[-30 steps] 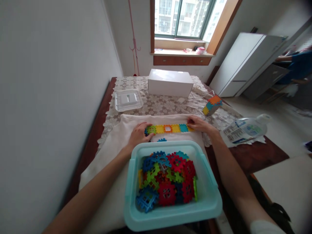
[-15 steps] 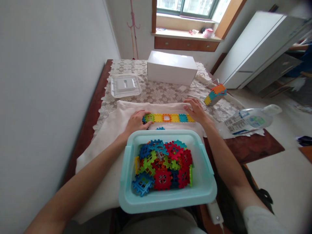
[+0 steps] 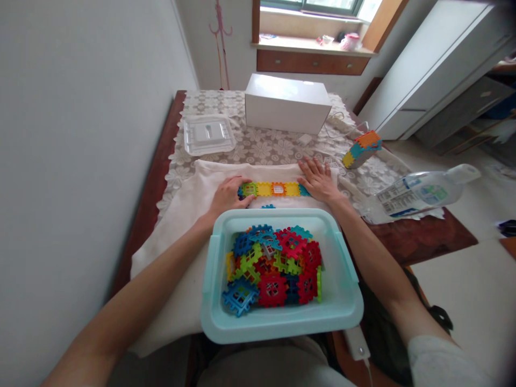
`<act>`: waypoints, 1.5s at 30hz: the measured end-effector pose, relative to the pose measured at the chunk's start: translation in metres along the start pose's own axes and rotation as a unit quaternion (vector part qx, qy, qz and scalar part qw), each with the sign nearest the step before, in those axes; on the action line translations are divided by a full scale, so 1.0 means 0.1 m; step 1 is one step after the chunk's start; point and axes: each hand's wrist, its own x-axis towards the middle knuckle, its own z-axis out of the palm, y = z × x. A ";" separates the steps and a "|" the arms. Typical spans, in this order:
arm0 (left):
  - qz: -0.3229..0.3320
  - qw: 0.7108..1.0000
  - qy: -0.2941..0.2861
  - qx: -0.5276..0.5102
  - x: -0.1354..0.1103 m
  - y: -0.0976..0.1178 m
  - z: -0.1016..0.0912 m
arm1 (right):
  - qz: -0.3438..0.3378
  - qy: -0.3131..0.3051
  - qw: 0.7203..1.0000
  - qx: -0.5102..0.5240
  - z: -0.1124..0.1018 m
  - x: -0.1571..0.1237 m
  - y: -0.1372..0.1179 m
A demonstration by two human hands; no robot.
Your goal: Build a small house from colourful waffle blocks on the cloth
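Two ends pinned flat

Left hand (image 3: 228,194) presses bent fingers, clasping nothing, on the green end of the notched plastic tile strip (image 3: 274,189) lying on white cloth (image 3: 189,209). Right hand (image 3: 318,180), on fingertips before, now lies spread flat over the other end.

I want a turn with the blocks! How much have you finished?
Done so far: a flat row of joined tiles lies on the white cloth, and a small built block sits off to the right. In hand: the left hand touches the row's left end, and the right hand lies flat on its right end. To go: one blue tile loose by the row, and a heap of tiles in the teal tub.
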 end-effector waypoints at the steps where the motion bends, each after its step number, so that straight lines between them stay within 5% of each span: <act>1: 0.000 1.000 0.001 -0.002 0.00 0.00 0.00 | -0.008 0.029 0.999 0.011 -0.03 0.00 0.00; 5: -0.003 1.000 0.006 -0.001 -0.01 0.00 -0.01 | -0.041 0.103 0.992 0.067 -0.24 -0.01 0.09; 13: -0.010 1.000 -0.011 0.016 -0.03 0.04 -0.03 | -0.127 -0.060 0.986 0.087 -0.40 -0.14 0.17; 24: -0.020 1.000 -0.010 0.008 -0.02 0.04 -0.05 | -0.150 -0.058 0.984 0.079 -0.33 -0.10 -0.06; 38: 0.041 0.984 0.109 -0.135 -0.01 0.03 -0.05 | -0.174 0.115 0.972 0.108 -0.32 -0.09 -0.20; 45: 0.033 0.956 0.122 -0.264 0.01 -0.05 0.06 | -0.166 0.141 0.971 0.096 -0.30 -0.09 -0.24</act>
